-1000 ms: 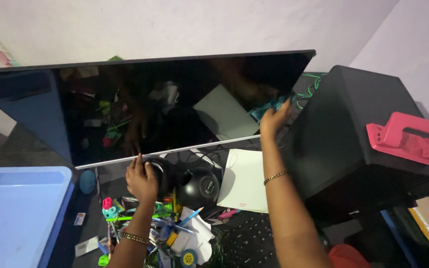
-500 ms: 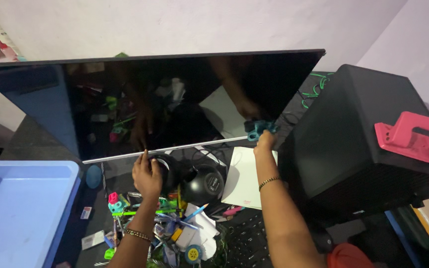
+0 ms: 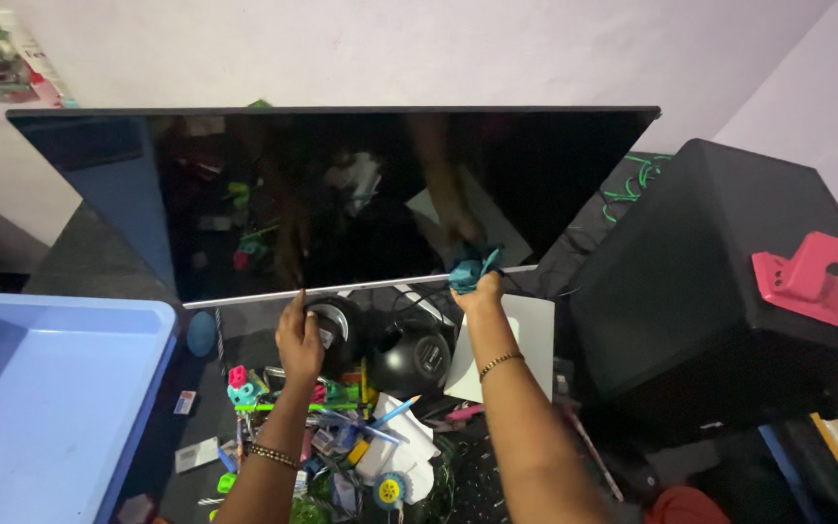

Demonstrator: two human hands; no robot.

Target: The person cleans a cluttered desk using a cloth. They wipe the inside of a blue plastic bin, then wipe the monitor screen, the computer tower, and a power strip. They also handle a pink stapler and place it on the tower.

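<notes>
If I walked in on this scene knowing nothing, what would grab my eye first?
Probably the big dark flat screen tilted across the middle, with the right hand pressing a teal cloth to its lower edge and the left hand steadying that edge. Next, the pink handle-shaped piece atop the black box at right, and the colourful clutter below.

The right hand (image 3: 478,291) has slid its teal cloth (image 3: 467,267) leftward along the screen's (image 3: 361,194) lower edge.

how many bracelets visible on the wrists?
2. One beaded bracelet on the left wrist, low in frame; one thin gold chain bracelet on the right wrist, below the teal cloth. None seems hidden.
</notes>
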